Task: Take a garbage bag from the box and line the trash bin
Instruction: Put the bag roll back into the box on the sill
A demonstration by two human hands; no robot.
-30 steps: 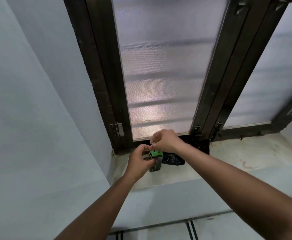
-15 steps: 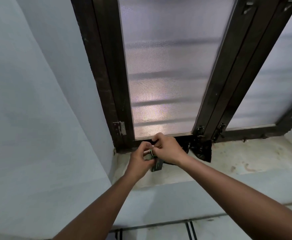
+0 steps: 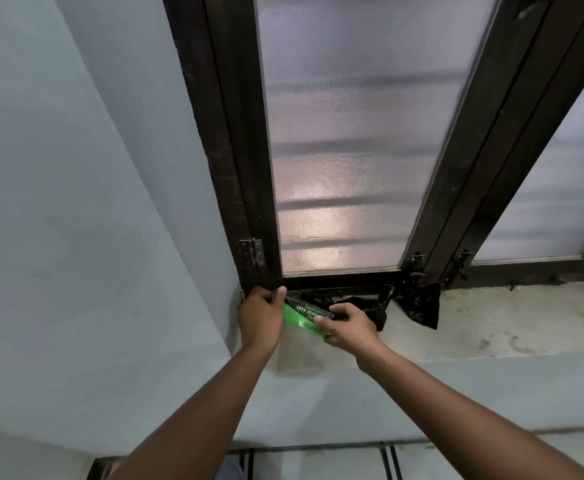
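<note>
A green and black garbage bag box (image 3: 302, 315) lies on its side on the window sill (image 3: 491, 327), at the left corner under the window. My left hand (image 3: 261, 318) grips the box's left end, thumb over its top edge. My right hand (image 3: 351, 325) grips the right end, fingers curled round it. Black garbage bag plastic (image 3: 418, 304) lies crumpled on the sill just behind and right of my right hand, reaching to the window frame. No trash bin is in view.
The dark window frame (image 3: 242, 188) with frosted panes rises right behind the box. A pale wall (image 3: 76, 202) closes in on the left. The stained sill stretches away to the right. A tiled floor strip (image 3: 353, 462) shows below the ledge.
The box, held upright between both hands before, now lies flat and lengthwise. My hands have moved apart to its two ends, and the view has drawn closer to the sill.
</note>
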